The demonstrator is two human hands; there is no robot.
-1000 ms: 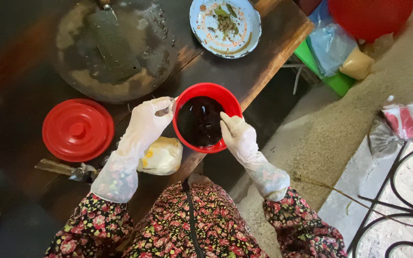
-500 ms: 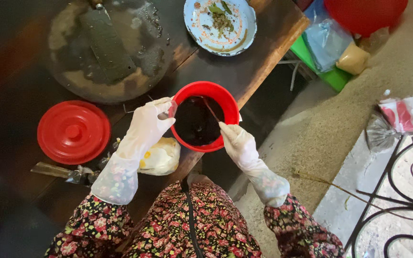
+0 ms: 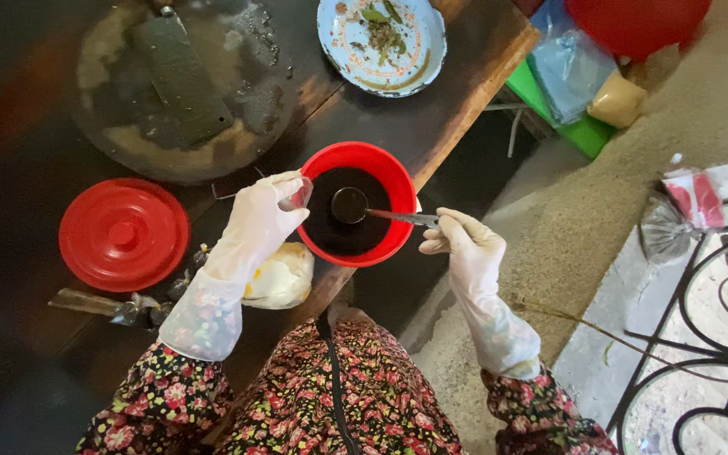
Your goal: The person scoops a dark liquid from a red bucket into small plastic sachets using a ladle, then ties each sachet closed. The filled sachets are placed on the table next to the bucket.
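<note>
Head view, looking straight down: red bowl [image 3: 355,204] of near-black liquid stands on the dark wooden table [image 3: 431,126], close to the table's front edge and directly before the person. Left hand [image 3: 260,221], in a white glove, is closed on the bowl's left rim, thumb and fingers pinching a small clear piece at the lip; it steadies the bowl. Right hand [image 3: 465,246], also gloved, is closed in a narrow pinch around the handle end of a metal spoon [image 3: 381,212]. Spoon's long axis runs nearly level across the frame, left to right, tilting slightly downward toward the right; its round bowl end points left and sits at the centre of the liquid, while the handle crosses the right rim and ends in the right hand, beyond the table edge. Judged from this pose, the stirring goes best with the left-hand grip kept firm on the rim, the spoon head kept under the surface and away from the wall, and the strokes kept small, since the bowl sits near the edge and the liquid would stain if slopped. Around it: red lid [image 3: 124,233] to the left, pale bag [image 3: 280,276] just beside the left wrist, large dark round pan [image 3: 183,84] beyond, and patterned plate [image 3: 381,42] with scraps at the far side.
</note>
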